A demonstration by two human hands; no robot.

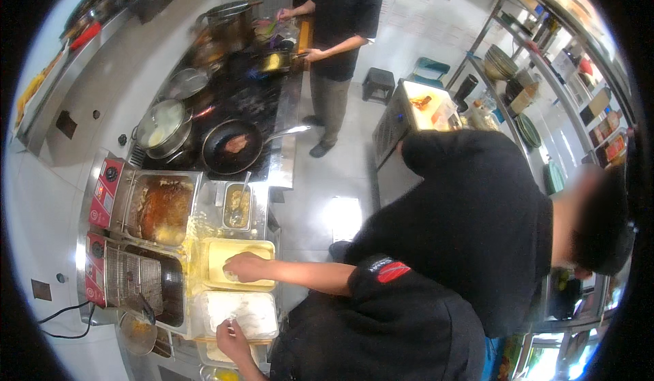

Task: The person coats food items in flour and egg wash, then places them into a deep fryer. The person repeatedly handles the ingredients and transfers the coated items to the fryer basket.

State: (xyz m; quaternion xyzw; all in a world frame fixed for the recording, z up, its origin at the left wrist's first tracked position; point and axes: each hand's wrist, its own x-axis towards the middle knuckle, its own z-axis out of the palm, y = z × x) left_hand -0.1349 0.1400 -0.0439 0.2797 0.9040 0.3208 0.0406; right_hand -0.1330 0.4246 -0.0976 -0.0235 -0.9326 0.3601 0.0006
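Note:
My right hand (pixel 248 267) reaches into a rectangular tray of yellow liquid (pixel 258 250), fingers bent down at a pale lump; whether it grips the lump cannot be told. Over the near end of a tray of white powder (pixel 258 312) is my left hand (pixel 232 337), its fingertips drawn together and whitish; any small thing between them is unclear. The two trays sit side by side. Beyond them stand two fryers: one with browned, foamy oil (pixel 163 207), the other with a wire basket (pixel 135 279) over dark oil. A small metal container with a spoon (pixel 237 204) stands above the yellow tray.
A frying pan (pixel 232 146) holding a piece of meat and a steaming pot (pixel 161 128) stand on the stove. A co-worker (pixel 342 28) holds another pan at the far end. Another person in black (pixel 460 217) bends close at my right. Shelves (pixel 536 48) hold stacked bowls.

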